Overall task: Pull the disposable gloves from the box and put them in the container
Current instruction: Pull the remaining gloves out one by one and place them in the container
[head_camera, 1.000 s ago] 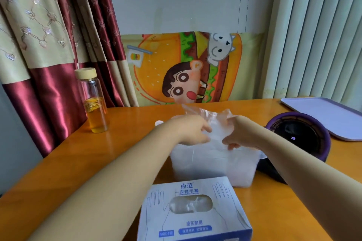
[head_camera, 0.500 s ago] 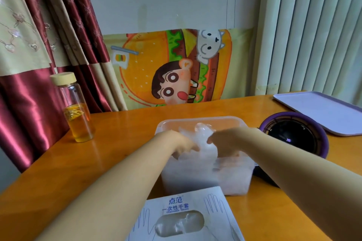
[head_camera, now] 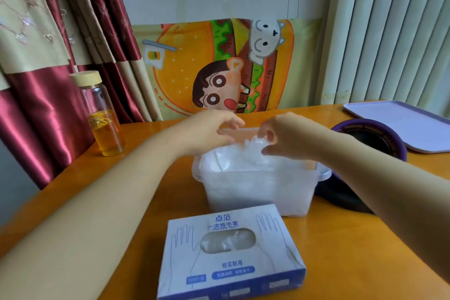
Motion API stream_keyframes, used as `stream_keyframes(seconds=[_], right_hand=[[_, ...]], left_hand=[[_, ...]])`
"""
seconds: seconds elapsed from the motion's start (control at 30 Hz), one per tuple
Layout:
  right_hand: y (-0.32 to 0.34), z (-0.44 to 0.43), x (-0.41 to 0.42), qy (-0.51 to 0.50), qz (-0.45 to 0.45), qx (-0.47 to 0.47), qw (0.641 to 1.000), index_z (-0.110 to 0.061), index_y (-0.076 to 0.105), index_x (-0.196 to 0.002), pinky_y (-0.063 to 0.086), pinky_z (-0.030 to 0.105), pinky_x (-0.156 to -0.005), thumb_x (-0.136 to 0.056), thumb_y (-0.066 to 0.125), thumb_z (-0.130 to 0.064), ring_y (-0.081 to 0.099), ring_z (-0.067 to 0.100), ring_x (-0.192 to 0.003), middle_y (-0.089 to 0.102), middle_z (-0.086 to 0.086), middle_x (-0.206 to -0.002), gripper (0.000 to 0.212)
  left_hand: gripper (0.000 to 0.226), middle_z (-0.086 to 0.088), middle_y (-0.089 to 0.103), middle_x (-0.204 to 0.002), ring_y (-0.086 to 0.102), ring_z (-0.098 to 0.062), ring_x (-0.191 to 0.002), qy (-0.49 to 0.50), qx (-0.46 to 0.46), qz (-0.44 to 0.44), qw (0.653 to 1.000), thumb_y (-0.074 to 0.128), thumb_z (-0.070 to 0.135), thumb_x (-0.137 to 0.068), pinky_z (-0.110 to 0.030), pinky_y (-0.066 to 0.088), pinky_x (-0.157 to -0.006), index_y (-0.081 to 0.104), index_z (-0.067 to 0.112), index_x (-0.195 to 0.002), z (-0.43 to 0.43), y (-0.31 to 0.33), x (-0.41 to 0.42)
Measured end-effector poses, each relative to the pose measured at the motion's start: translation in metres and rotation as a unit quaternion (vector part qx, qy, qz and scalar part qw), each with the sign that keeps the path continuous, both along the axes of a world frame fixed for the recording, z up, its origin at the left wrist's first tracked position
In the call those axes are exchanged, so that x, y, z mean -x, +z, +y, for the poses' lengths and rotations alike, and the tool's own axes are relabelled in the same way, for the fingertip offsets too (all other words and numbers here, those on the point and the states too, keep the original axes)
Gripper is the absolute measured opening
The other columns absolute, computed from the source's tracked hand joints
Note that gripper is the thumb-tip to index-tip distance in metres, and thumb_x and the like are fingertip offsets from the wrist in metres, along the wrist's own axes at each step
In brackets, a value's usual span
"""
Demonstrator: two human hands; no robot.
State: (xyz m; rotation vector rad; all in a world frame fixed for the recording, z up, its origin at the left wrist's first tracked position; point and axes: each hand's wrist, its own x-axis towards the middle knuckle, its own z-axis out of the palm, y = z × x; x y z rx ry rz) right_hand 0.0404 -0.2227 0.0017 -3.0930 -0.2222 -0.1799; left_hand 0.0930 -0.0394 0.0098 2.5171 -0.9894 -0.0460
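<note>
clear plastic gloves (head_camera: 243, 161) heap in the container (head_camera: 255, 192) mid table (head_camera: 341, 251). my right hand (head_camera: 289, 136) pinches the top one; my left hand (head_camera: 211, 131) curls beside it, grip unclear. the box (head_camera: 231, 263) at the near edge shows more, so i judge work remains.

Well left of our grip we see a glass bottle (head_camera: 104, 126) of amber liquid on the wooden table (head_camera: 341, 251). Just right of the grip sits a purple-rimmed black round object (head_camera: 372, 134), with a lilac tray (head_camera: 399, 122) beyond. Behind it hangs a cartoon burger cloth (head_camera: 219, 68).

Blue-and-white box (head_camera: 231, 253), orange table (head_camera: 341, 246)
</note>
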Motion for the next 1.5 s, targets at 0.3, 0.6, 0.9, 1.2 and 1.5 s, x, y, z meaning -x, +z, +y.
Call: stream_keyframes(seconds=[0.3,0.6,0.9,1.2,1.5], right_hand=[[-0.067,0.059,0.059,0.218,0.146,0.008,0.965,-0.026,0.067,-0.112,0.044,0.017,-0.073,-0.091,0.059,-0.029,0.054,0.006,-0.08,0.065,-0.008,-0.105,0.022],[-0.091,0.074,0.051,0.194,0.108,0.107,0.969,-0.018,0.065,-0.112,0.051,0.025,-0.074,-0.098,0.045,-0.034,0.054,0.011,-0.081,0.062,-0.003,-0.105,0.029],[-0.054,0.053,0.059,0.183,-0.052,-0.092,0.977,-0.021,0.066,-0.092,0.048,0.024,-0.068,-0.093,0.056,-0.021,0.052,0.008,-0.075,0.049,-0.011,-0.091,0.01],[-0.055,0.052,0.067,0.141,0.036,-0.129,0.981,-0.03,0.056,-0.11,0.038,0.008,-0.061,-0.078,0.07,-0.046,0.049,-0.006,-0.074,0.054,-0.02,-0.101,0.037],[-0.058,0.057,0.067,0.135,-0.056,-0.25,0.957,-0.022,0.074,-0.095,0.045,0.009,-0.067,-0.09,0.062,-0.021,0.056,-0.004,-0.071,0.063,-0.017,-0.084,0.013]], left_hand=[[0.047,0.025,0.054,-0.118,0.054,0.001,-0.111,-0.004,-0.127,0.139,0.982,0.074,0.041,-0.08,-0.016,0.044,-0.092,0.053,0.038,-0.122,0.057,-0.04,0.083],[0.088,0.01,0.028,-0.153,0.031,-0.015,-0.135,-0.041,-0.281,0.117,0.952,0.073,0.052,-0.077,-0.031,0.033,-0.107,0.025,0.03,-0.148,0.055,-0.073,0.09],[0.097,0.008,0.034,-0.15,0.038,-0.016,-0.132,-0.022,-0.266,0.111,0.957,0.076,0.057,-0.07,-0.037,0.039,-0.107,0.025,0.028,-0.148,0.057,-0.077,0.086],[0.093,0.009,0.038,-0.146,0.04,-0.014,-0.129,-0.019,-0.248,0.113,0.962,0.076,0.055,-0.071,-0.035,0.04,-0.106,0.027,0.029,-0.146,0.057,-0.079,0.086],[0.087,0.009,0.042,-0.139,0.039,-0.015,-0.126,-0.011,-0.241,0.125,0.962,0.078,0.055,-0.07,-0.035,0.038,-0.106,0.033,0.027,-0.139,0.059,-0.081,0.085]])
